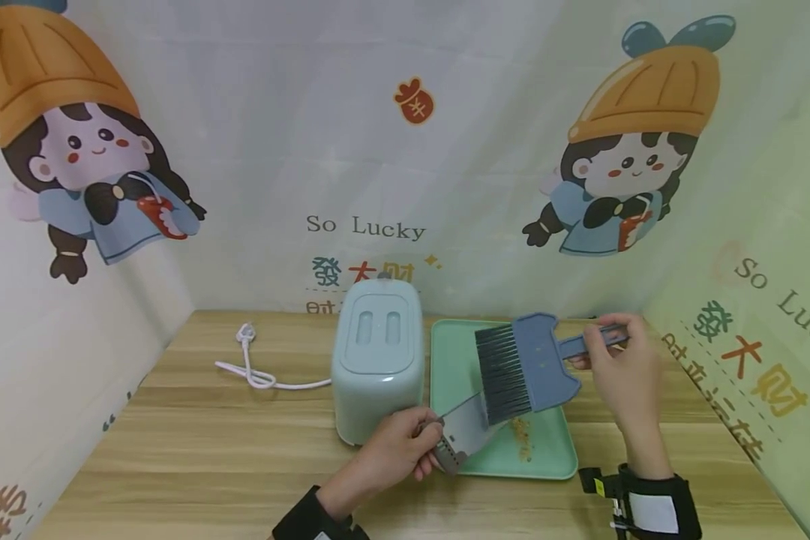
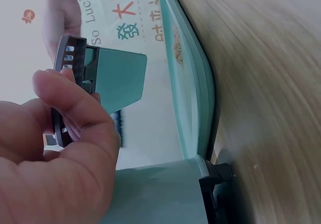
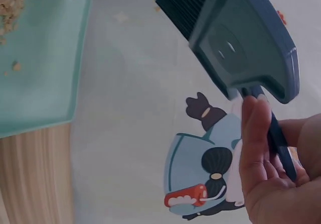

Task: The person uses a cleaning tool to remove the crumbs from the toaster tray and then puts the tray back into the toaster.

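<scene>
My left hand (image 1: 394, 446) grips the slotted dark end of a metal crumb tray (image 1: 469, 427), its plate tilted over the green tray (image 1: 451, 352). In the left wrist view the crumb tray's plate (image 2: 120, 78) reflects green. A blue brush (image 1: 543, 364) with black bristles is held by its handle in my right hand (image 1: 624, 375). The bristles overlap the crumb tray's far end in the head view; whether they touch is unclear. Crumbs (image 1: 523, 439) lie on the green tray, also visible as crumbs (image 3: 10, 5) in the right wrist view.
A pale green toaster (image 1: 378, 360) stands upright just left of the green tray, close to my left hand. Its white cord and plug (image 1: 246, 335) lie on the wooden table (image 1: 175, 427) to the left. A printed cloth (image 1: 486, 180) encloses the back and sides.
</scene>
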A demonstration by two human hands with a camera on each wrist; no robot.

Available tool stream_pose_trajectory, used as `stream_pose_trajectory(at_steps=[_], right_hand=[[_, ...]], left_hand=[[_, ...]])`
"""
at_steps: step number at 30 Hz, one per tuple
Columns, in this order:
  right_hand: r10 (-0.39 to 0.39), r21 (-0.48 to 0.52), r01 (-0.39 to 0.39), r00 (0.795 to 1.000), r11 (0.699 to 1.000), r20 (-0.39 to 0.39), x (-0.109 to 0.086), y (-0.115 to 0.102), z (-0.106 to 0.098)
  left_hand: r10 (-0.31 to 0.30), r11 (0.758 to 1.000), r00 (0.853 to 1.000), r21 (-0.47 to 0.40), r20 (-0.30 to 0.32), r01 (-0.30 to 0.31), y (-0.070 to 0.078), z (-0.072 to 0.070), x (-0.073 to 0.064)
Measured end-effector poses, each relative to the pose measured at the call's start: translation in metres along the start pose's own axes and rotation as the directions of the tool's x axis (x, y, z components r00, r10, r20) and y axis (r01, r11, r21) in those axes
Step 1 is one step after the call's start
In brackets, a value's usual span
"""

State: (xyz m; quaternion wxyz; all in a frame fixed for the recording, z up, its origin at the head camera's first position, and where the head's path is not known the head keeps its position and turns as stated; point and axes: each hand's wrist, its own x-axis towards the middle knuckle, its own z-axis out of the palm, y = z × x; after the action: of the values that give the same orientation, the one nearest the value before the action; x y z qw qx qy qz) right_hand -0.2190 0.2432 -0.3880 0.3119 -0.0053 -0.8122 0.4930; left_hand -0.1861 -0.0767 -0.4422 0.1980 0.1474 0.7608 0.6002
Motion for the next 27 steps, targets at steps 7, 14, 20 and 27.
stream_pose_trajectory(at_steps=[7,14,20,27], right_hand=[[0.078,-0.067,-0.07,0.99,0.995,0.116,0.001,0.012,-0.001],[0.095,-0.123,-0.084,0.992,0.989,0.088,0.006,0.018,-0.018],[0.071,-0.055,-0.069,0.997,0.996,0.04,0.004,0.006,-0.011],[0.037,-0.064,-0.034,0.998,0.997,0.045,-0.001,0.008,0.011]], left_hand=[[0.018,1.0,0.999,-0.01,-0.028,-0.018,-0.002,0.001,-0.001],[0.026,1.0,0.999,-0.004,-0.043,-0.026,-0.003,0.002,0.001],[0.024,1.0,0.999,0.0,-0.035,-0.024,-0.002,0.002,0.001],[0.023,0.999,1.0,0.024,-0.021,-0.022,-0.001,0.001,0.0]])
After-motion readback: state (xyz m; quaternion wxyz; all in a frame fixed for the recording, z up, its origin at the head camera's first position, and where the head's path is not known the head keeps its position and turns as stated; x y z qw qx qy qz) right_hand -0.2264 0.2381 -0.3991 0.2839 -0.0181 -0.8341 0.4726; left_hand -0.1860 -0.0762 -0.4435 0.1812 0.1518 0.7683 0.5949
